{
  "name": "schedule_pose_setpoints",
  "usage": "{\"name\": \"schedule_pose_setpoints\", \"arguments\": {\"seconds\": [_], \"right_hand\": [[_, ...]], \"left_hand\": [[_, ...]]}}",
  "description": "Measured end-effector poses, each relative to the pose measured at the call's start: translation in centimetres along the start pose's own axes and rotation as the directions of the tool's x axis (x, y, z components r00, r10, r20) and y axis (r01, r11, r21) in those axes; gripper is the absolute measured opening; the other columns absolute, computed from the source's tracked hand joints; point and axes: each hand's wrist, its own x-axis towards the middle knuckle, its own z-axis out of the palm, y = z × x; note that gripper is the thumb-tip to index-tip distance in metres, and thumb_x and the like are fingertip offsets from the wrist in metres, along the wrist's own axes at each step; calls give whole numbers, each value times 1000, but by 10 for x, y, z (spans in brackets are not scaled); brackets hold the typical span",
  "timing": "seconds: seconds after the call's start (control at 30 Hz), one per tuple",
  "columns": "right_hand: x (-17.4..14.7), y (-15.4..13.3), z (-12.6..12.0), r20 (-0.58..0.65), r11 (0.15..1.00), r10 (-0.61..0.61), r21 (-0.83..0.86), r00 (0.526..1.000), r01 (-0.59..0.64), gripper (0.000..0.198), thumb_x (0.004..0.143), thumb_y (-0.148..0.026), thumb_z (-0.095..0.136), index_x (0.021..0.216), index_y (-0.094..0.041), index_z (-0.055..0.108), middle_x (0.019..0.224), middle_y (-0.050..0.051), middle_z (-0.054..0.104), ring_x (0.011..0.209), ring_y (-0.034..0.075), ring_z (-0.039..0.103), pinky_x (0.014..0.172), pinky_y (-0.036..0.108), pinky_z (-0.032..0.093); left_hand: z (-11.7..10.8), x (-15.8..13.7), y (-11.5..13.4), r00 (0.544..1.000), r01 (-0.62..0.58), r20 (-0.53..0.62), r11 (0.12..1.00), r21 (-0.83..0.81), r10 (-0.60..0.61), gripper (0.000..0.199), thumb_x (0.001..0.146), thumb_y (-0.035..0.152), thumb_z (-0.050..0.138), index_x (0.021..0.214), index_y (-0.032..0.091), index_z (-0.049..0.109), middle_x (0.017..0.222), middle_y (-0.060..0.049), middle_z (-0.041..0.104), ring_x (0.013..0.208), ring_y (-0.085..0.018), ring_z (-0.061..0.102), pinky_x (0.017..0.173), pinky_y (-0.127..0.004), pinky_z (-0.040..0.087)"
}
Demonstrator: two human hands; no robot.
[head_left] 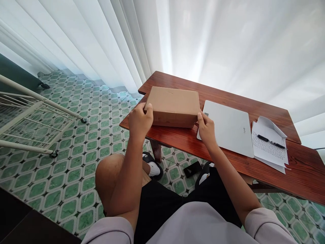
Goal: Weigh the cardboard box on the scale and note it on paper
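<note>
A closed brown cardboard box point(175, 100) rests at the left part of the reddish wooden table point(228, 93). My left hand point(141, 118) grips its left side, with the thumb at the near left corner. At the near right corner my right hand point(207, 127) pinches the box, thumb and fingertips against the cardboard. Some fingers of both hands are hidden behind the box edges. Just right of the box lies a closed silver laptop point(228, 128), close to my right hand.
Handwritten papers point(270, 152) with a black pen point(271, 141) on top lie right of the laptop. White curtains point(228, 44) hang behind the table. A white wheeled rack point(38, 105) stands at left on green tiles. A dark flat object point(192, 169) lies on the floor between my feet.
</note>
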Motion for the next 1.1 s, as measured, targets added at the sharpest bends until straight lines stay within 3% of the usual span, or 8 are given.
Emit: {"name": "schedule_pose_setpoints", "arguments": {"seconds": [0.17, 0.43, 0.53, 0.63, 0.77, 0.93, 1.1], "right_hand": [[-3, -8, 1, -21, 997, 67, 42, 998, -66, 55, 98, -62, 48, 135, -27, 69, 145, 4, 64, 132, 30, 62, 111, 52, 52], [-7, -18, 1, -23, 1000, 20, 6, 1000, -20, 48, 101, -54, 49, 136, -28, 68, 144, 2, 65, 142, 28, 55, 118, 49, 46], [-7, -16, 1, -7, 1000, 12, 10, 1000, -12, 49, 101, -54, 48, 138, -28, 66, 145, 1, 64, 143, 27, 54, 119, 48, 45], [-7, -14, -1, 33, 1000, 7, 26, 999, -8, 51, 101, -54, 48, 142, -28, 63, 148, 1, 61, 143, 25, 53, 120, 45, 44], [-9, -13, -5, 70, 1000, 3, 12, 998, -4, 50, 102, -48, 47, 144, -25, 60, 150, 5, 60, 140, 24, 55, 117, 43, 46], [-16, -10, -17, -12, 994, -77, -72, 997, 76, 42, 103, -45, 44, 132, -24, 65, 137, 10, 66, 129, 24, 58, 111, 44, 46], [-37, -2, -43, -95, 973, -166, -179, 982, 147, 40, 107, -44, 37, 102, -24, 71, 106, 7, 70, 107, 23, 62, 99, 42, 46]], "left_hand": [[2, 1, 0, 999, 13, 39, 996, 86, -17, 43, 96, 47, 38, 108, 18, 67, 111, -21, 71, 108, -42, 63, 93, -50, 44], [5, 1, 2, 999, -1, 43, 988, 154, -6, 47, 96, 46, 39, 116, 14, 65, 110, -25, 70, 104, -43, 65, 95, -56, 45], [7, -2, 4, 1000, -19, 13, 986, 169, 17, 49, 96, 44, 37, 118, 10, 65, 105, -27, 70, 100, -43, 66, 94, -58, 45], [8, -7, 8, 992, -83, -87, 990, 113, 93, 48, 95, 39, 43, 127, 10, 64, 117, -27, 68, 114, -44, 61, 99, -60, 43], [7, -17, 22, 922, -297, -234, 951, 82, 308, 48, 92, 31, 51, 135, 14, 62, 138, -18, 61, 136, -40, 45, 111, -54, 38], [8, -33, 47, 816, -498, -313, 866, 49, 486, 39, 93, 25, 52, 129, 19, 66, 126, -12, 67, 126, -34, 51, 111, -49, 39], [21, -52, 68, 715, -663, -258, 748, 44, 649, 37, 93, 26, 51, 127, 19, 66, 115, -9, 71, 112, -29, 58, 103, -44, 42]]}}
